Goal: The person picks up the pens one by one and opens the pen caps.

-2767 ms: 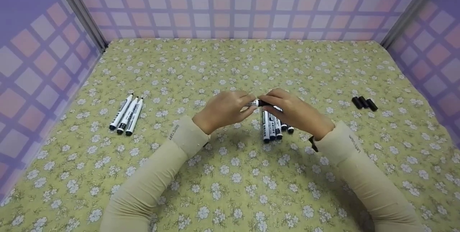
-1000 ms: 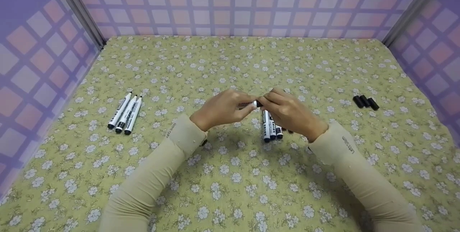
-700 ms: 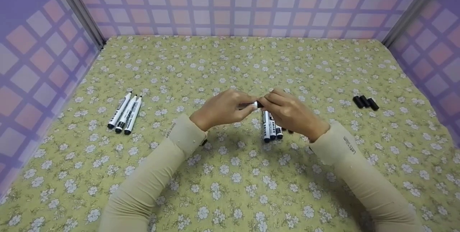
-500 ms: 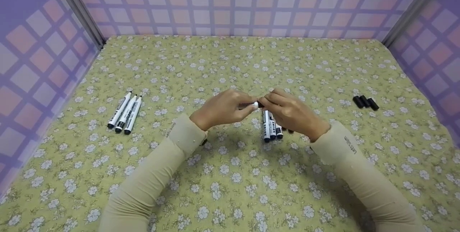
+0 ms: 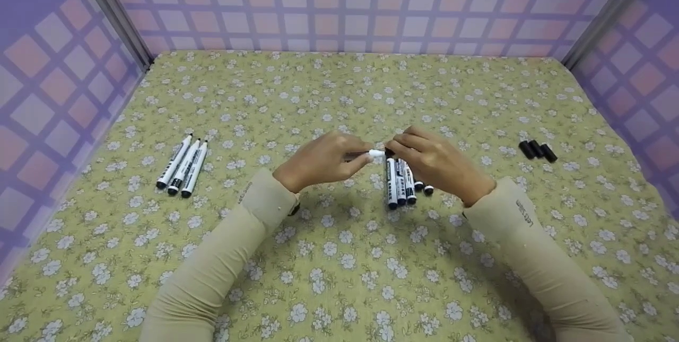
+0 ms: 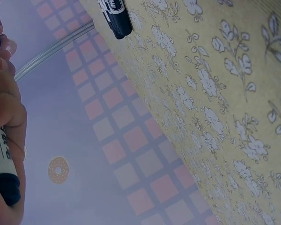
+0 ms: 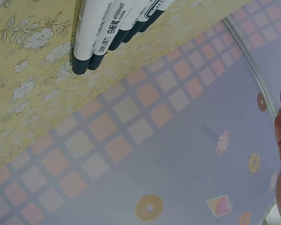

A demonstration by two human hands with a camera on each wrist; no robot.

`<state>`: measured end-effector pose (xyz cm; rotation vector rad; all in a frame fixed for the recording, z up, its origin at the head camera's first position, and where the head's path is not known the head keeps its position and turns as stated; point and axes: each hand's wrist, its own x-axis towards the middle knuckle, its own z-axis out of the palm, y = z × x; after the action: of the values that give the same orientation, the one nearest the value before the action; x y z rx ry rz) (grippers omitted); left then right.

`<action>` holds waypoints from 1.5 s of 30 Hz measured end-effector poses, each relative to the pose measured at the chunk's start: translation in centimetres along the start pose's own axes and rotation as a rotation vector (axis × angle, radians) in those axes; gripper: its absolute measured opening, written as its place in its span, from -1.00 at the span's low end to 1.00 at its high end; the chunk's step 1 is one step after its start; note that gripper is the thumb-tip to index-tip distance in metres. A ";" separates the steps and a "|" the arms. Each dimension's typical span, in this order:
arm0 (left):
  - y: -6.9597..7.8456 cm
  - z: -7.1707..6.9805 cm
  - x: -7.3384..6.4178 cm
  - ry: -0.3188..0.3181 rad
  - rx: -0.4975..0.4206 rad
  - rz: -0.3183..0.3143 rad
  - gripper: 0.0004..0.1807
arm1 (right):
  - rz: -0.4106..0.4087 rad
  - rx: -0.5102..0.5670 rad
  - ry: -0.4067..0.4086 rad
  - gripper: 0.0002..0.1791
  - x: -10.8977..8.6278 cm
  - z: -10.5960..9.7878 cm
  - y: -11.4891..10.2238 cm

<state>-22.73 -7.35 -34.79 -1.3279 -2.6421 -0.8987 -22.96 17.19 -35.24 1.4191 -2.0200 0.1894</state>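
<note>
Left hand point(image 5: 326, 161) grips a whiteboard marker point(image 5: 376, 154); right hand point(image 5: 435, 161) grips a black cap point(image 5: 389, 151) at its tip end.
The left hand pinches the printed white barrel between thumb and fingers; the right hand's fingers curl round the cap. Both are held end to end above the counter point(image 5: 345, 299), presumably so that barrel and cap can be worked along one line. Whether the nib is clear of the cap cannot be told. Just below the right hand, further markers point(image 5: 392, 185) lie side by side, partly hidden, probably ranked for easy reach. Well apart to the left lie three uncapped markers point(image 5: 185, 167), nibs pointing away; to the right, three short black caps point(image 5: 536, 149), apparently kept separate from the barrels. Barrels appear smooth, cylindrical plastic; the covering cloth point(image 5: 297, 257) is flower-printed.
</note>
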 end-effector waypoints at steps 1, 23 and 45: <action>0.0 0.0 -0.1 0.000 0.000 -0.003 -0.69 | 0.002 -0.002 -0.001 -0.74 0.0 0.0 0.0; -0.6 -0.6 -0.8 0.041 0.038 -0.012 -0.66 | 0.035 0.037 0.025 -0.78 -0.2 0.1 0.2; -2.1 -1.9 -2.5 0.140 -0.046 -0.217 -0.64 | 0.043 0.022 0.075 -0.82 -0.4 0.3 0.1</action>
<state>-23.10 -11.15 -34.95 -0.9581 -2.7067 -1.0407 -23.11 17.41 -35.66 1.3623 -1.9944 0.2798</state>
